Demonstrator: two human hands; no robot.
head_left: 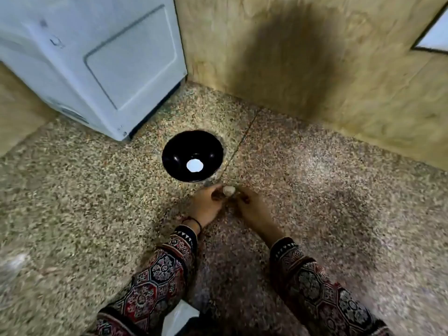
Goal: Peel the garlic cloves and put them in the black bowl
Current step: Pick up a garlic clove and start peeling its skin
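Note:
A black bowl (192, 155) stands on the speckled floor, with a bright white spot, perhaps a light's reflection, at its bottom. Just in front of its near rim, both my hands meet around a small pale garlic piece (229, 190). My left hand (206, 204) pinches it from the left and my right hand (249, 207) holds it from the right. The image is blurred, so the peel cannot be made out. Both sleeves are dark with a red pattern.
A white appliance (97, 59) stands at the back left, close behind the bowl. A yellowish wall (315, 57) runs along the back and right. Something white (179, 316) lies at the bottom edge between my arms. A pale blurred scrap (14, 263) lies at far left.

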